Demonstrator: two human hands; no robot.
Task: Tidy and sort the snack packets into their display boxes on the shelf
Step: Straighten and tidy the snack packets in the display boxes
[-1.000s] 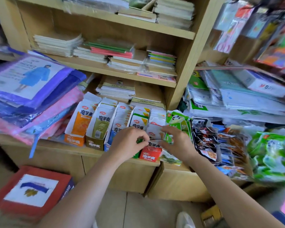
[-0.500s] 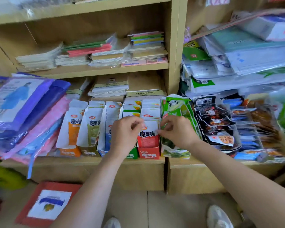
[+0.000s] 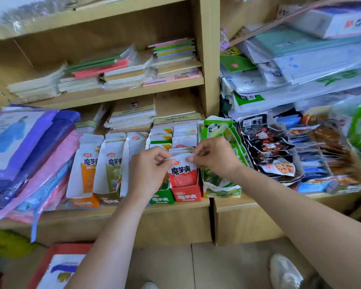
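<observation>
Where left hand (image 3: 148, 173), right hand (image 3: 215, 157) pinch packet (image 3: 182, 173) top, label reads 魔芋爽.

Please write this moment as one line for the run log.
left hand pinches red packet | right hand pinches same packet | packet stands in red box | green box beside

Red-white snack packet (image 3: 182, 171) upright at front of red display box (image 3: 187, 196) on shelf (image 3: 175, 205).

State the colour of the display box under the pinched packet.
Red with white lettering: the display box holding the packet; head view.
</observation>
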